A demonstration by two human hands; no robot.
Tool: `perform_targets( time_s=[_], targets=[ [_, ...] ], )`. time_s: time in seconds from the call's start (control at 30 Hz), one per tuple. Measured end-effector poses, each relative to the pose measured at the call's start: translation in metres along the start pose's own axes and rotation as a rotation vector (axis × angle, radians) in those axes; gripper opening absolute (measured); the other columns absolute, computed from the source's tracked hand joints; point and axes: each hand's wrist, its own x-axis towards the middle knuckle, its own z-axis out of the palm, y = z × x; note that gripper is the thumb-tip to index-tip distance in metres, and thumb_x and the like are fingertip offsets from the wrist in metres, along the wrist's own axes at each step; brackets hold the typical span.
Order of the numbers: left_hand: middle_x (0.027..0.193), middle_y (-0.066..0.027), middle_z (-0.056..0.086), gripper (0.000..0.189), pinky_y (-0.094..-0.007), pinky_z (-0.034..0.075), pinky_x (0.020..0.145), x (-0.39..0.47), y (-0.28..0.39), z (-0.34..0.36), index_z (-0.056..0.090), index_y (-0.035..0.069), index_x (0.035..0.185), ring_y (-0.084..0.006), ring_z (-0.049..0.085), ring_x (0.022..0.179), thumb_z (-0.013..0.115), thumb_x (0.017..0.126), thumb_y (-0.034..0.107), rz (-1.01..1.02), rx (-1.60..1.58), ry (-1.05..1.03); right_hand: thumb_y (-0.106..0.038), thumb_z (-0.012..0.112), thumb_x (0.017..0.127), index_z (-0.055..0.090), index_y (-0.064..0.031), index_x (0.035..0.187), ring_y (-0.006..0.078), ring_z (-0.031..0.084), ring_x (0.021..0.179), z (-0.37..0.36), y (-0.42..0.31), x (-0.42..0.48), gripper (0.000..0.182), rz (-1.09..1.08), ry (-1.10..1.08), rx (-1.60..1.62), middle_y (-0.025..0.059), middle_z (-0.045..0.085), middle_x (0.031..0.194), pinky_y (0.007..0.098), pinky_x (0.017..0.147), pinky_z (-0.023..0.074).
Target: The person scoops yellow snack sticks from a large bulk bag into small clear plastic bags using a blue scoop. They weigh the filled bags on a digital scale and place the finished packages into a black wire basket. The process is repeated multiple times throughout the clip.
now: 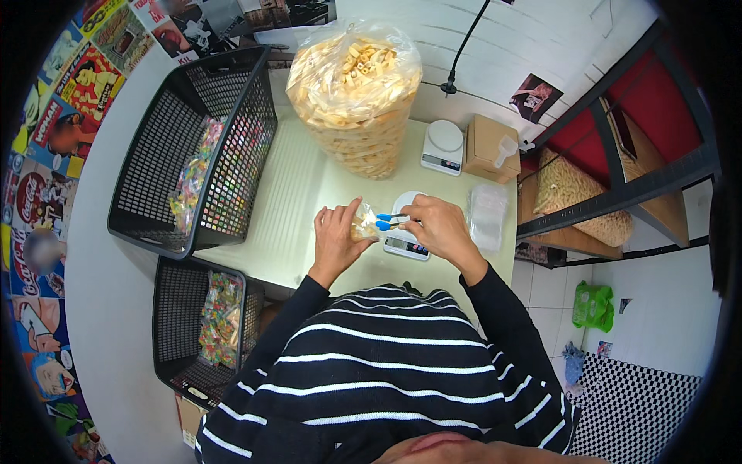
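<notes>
My left hand [338,239] holds a small clear plastic bag [365,223] with pale yellow snack pieces in it. Tongs with blue tips [384,221] are gripped in my right hand [437,223], their tips at the bag's right side. Beneath my right hand lies a white digital kitchen scale [406,247], its plate partly hidden. A large clear bag of pale tube-shaped snacks [359,110] stands behind my hands. To the right of the scale lies a stack of clear plastic bags [488,217].
Black plastic crates [203,156] with colourful packets stand at the left, one lower than the other [197,325]. A second scale [442,148] and a cardboard box [493,148] with a scoop [506,151] stand at the table's back right. A metal-framed shelf [614,188] borders the right.
</notes>
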Motion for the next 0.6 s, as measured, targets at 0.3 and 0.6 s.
perform_targets(
  time_s=[0.3, 0.6],
  targets=[
    [0.102, -0.0127, 0.056, 0.091, -0.0428, 0.04, 0.087, -0.005, 0.014, 0.019, 0.043, 0.005, 0.137, -0.0317, 0.053, 0.095, 0.087, 0.061, 0.024, -0.058, -0.15, 0.108, -0.017, 0.068, 0.081, 0.073, -0.0079, 0.096, 0.0293, 0.064, 0.078, 0.036, -0.027, -0.001, 0.018, 0.092, 0.095, 0.012, 0.0088, 0.063, 0.083, 0.0398, 0.07, 0.0506],
    [0.102, -0.0113, 0.053, 0.087, -0.0422, 0.04, 0.085, -0.006, 0.008, 0.018, 0.042, 0.004, 0.137, -0.0302, 0.051, 0.094, 0.085, 0.065, 0.024, -0.097, -0.206, 0.177, -0.016, 0.07, 0.079, 0.072, -0.0062, 0.096, 0.0279, 0.064, 0.087, 0.004, -0.036, -0.015, 0.02, 0.134, 0.159, -0.018, 0.0095, 0.062, 0.087, 0.0411, 0.072, 0.0516]
  ],
)
